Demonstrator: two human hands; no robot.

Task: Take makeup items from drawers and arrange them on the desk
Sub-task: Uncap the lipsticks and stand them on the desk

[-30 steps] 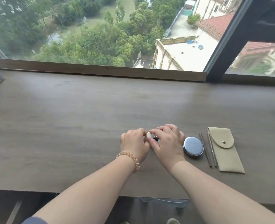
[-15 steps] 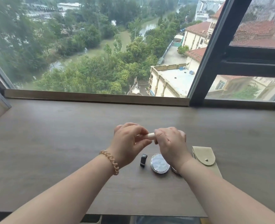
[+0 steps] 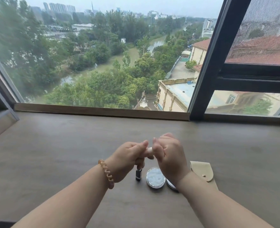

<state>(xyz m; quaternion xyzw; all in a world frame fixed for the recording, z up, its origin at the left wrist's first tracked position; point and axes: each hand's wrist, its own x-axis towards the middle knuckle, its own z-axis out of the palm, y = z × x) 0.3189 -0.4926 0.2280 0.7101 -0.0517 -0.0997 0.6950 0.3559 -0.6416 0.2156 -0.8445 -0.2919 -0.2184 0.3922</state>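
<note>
Gripping a cream tube [image 3: 148, 151] over the desk [image 3: 53, 153], left hand [image 3: 129, 155] and right hand [image 3: 169, 155] curled round its ends.
Could slip under a hard twist and drop onto the black lipstick [image 3: 138, 175] and round compact [image 3: 155, 177] laid out below.

Head-worn view, forward and down over desk [image 3: 53, 153] toward window [image 3: 103, 63].

Grey-brown desk [image 3: 53, 153] with a faint wood grain, below a black window frame [image 3: 206, 63]. Toward its front edge, a glossy black small case [image 3: 138, 174], a silver round compact [image 3: 155, 177] with a mottled white-grey lid, a darker second compact [image 3: 170, 185] and a plain beige pouch [image 3: 202, 170] with a brass-coloured snap. Cream-white tube [image 3: 148, 151] above these, and a spiral bracelet [image 3: 106, 173] in amber and pink tones.
</note>
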